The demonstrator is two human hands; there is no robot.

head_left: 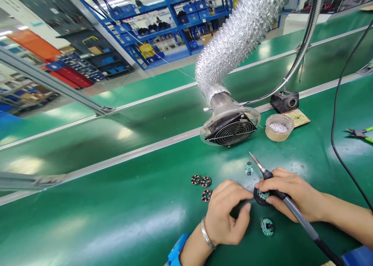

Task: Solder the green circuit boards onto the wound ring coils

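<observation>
Your right hand holds the soldering iron and pinches the black ring around a circuit board on the table; your left hand gapes just beside it. The board is probably light, stiff, fragile — grip the ring.

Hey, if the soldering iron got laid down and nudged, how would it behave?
The soldering iron would probably roll, since its handle looks round. Its thin tip may be easily knocked. The cord trailing from its back end might tug it sideways.
</observation>
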